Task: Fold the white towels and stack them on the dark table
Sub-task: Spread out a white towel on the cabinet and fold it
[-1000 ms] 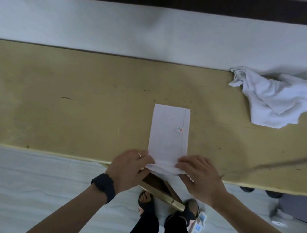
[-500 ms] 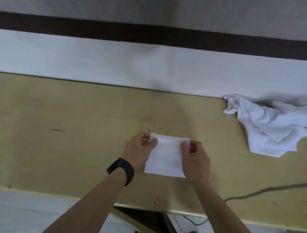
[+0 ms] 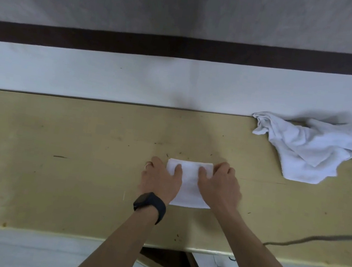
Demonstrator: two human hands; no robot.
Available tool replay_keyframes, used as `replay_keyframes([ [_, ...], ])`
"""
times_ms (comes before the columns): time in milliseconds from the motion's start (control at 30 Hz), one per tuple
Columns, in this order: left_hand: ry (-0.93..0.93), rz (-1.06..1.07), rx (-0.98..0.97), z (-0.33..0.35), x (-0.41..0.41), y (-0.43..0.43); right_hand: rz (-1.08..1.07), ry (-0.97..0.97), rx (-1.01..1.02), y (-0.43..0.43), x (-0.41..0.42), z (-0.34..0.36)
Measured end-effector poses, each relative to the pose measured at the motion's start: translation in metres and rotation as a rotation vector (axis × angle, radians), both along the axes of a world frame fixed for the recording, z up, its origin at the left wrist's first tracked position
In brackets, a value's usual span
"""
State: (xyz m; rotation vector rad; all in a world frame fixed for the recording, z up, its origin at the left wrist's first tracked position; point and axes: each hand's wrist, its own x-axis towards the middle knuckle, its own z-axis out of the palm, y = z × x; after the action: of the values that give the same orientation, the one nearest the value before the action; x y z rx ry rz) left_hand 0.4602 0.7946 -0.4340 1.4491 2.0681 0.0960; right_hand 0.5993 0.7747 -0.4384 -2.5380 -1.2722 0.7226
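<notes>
A small folded white towel (image 3: 187, 190) lies flat on the tan table (image 3: 52, 172), a little right of centre. My left hand (image 3: 159, 182), with a ring and a black watch on its wrist, rests on the towel's left side, thumb laid on top. My right hand (image 3: 219, 187) rests on its right side, thumb on the cloth, fingers reaching to the far right corner. Both hands press down with fingers fairly straight. A crumpled heap of white towels (image 3: 312, 152) sits at the table's far right, apart from both hands.
A dark cable (image 3: 314, 240) runs across the table's right front. The table's far edge meets a white wall with a dark band (image 3: 182, 50). The front edge (image 3: 66, 232) is near my body; wooden legs and my feet show below.
The long towel strip was folded in half, near end carried up to the far end. My hands went from pinching the far corners to lying flat on the folded towel.
</notes>
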Motion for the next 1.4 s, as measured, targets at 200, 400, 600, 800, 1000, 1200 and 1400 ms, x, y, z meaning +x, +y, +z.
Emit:
replay_keyframes([
  [200, -0.032, -0.007, -0.114, -0.001, 0.006, -0.002, -0.133, 0.169, -0.236, 0.005, -0.006, 0.003],
  [400, -0.609, 0.295, -0.081, 0.041, -0.014, -0.007, -0.194, 0.610, -0.070, 0.017, -0.001, 0.031],
  [600, -0.743, 0.299, 0.320, 0.172, -0.077, -0.023, 0.082, 0.820, 0.286, 0.023, -0.036, 0.175],
  [800, -0.646, 0.316, 0.786, 0.364, -0.171, -0.095, 0.551, 0.922, 0.474, -0.004, -0.123, 0.379],
  [1000, -0.526, 0.474, 1.082, 0.519, -0.308, -0.239, 1.000, 0.945, 0.553, -0.102, -0.290, 0.546],
  [1200, -0.286, 0.646, 1.128, 0.573, -0.454, -0.462, 1.524, 0.892, 0.556, -0.275, -0.472, 0.611],
  [1400, -0.078, 0.766, 1.017, 0.575, -0.562, -0.691, 1.980, 0.796, 0.455, -0.463, -0.635, 0.607],
])
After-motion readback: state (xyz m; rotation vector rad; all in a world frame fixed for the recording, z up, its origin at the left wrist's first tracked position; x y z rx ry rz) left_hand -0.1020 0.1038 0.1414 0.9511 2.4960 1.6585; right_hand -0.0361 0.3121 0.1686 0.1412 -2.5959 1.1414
